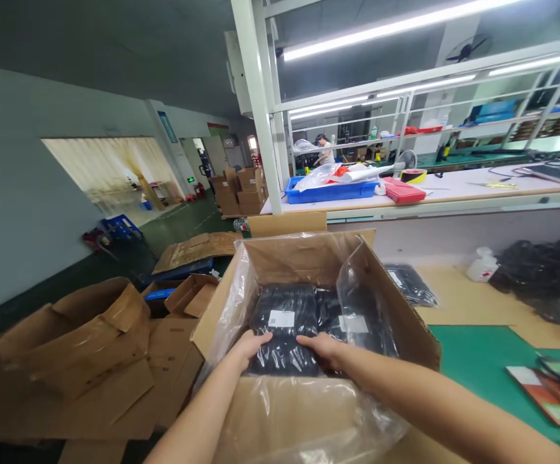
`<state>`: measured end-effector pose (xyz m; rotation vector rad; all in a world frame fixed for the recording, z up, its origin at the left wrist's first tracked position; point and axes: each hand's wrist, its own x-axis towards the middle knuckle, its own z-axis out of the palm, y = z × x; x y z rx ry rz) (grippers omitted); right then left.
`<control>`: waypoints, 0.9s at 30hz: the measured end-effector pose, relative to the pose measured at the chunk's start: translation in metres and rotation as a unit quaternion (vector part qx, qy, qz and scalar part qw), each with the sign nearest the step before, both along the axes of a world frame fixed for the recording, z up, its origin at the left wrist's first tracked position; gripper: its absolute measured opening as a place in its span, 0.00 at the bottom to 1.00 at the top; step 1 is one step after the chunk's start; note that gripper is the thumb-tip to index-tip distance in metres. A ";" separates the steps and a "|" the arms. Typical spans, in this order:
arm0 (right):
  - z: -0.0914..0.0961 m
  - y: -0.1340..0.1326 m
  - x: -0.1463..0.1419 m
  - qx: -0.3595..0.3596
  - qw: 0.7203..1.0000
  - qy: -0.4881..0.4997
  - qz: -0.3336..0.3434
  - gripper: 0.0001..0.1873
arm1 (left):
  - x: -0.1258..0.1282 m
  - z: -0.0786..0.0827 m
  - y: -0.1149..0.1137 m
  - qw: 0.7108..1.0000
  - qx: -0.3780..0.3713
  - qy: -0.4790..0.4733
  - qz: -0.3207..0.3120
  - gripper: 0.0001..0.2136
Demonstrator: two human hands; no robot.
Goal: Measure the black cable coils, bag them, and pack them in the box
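Observation:
A cardboard box (pixel 408 322) stands in front of me with its top flaps up, lined with a clear plastic liner (pixel 234 306). Inside, a black item in a clear plastic bag (pixel 287 354) lies flat, with a white label on its upper part. My left hand (pixel 249 348) grips its left edge, thumb on top and fingers hidden below. On the right edge my right hand (pixel 327 349) holds it the same way. A second bagged black item (pixel 357 303) with a white label sits to the right, partly under the liner.
Another bagged black item (pixel 410 285) lies on the bench right of the box, near a white bottle (pixel 482 265) and a dark pile (pixel 545 270). A blue tray (pixel 332 191) sits on the shelf ahead. Opened cartons (pixel 81 335) crowd the left. A person (pixel 325 149) is far back.

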<state>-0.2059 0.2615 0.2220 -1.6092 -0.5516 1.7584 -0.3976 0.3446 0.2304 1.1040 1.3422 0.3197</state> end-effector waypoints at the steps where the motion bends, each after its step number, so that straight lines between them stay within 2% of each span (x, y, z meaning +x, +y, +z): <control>1: -0.001 0.001 0.002 0.002 0.999 -0.031 0.005 0.16 | 0.002 -0.002 0.001 1.000 0.015 0.004 -0.013 0.15; 4: 0.003 0.003 0.008 0.025 0.993 -0.114 0.028 0.17 | 0.003 -0.002 0.005 0.995 0.068 0.023 -0.062 0.15; 7: 0.005 -0.003 0.014 0.035 0.980 -0.185 0.069 0.17 | -0.006 0.002 0.003 0.981 0.145 0.073 -0.110 0.16; 10: 0.006 -0.012 0.020 0.023 0.961 -0.235 0.144 0.20 | -0.016 0.010 -0.003 0.952 0.225 0.157 -0.138 0.21; 12: 0.009 -0.016 0.024 0.017 0.944 -0.268 0.191 0.23 | -0.013 0.021 -0.006 0.926 0.277 0.206 -0.154 0.26; 16: 0.020 -0.018 0.029 0.034 0.905 -0.347 0.246 0.23 | 0.023 0.053 0.002 0.860 0.401 0.227 -0.221 0.27; 18: 0.023 -0.022 0.030 0.047 0.886 -0.372 0.274 0.22 | 0.048 0.062 0.006 0.826 0.450 0.214 -0.262 0.28; 20: 0.025 -0.027 0.030 0.056 0.870 -0.391 0.296 0.20 | 0.065 0.057 0.004 0.795 0.482 0.198 -0.310 0.30; 23: 0.027 -0.036 0.032 0.062 0.853 -0.422 0.301 0.19 | 0.071 0.030 -0.011 0.758 0.480 0.189 -0.399 0.32; 25: 0.031 -0.042 0.035 0.058 0.843 -0.454 0.283 0.18 | 0.067 0.012 -0.017 0.741 0.472 0.198 -0.435 0.34; 27: 0.038 -0.050 0.040 0.050 0.829 -0.501 0.244 0.16 | 0.069 0.003 -0.013 0.729 0.470 0.211 -0.451 0.35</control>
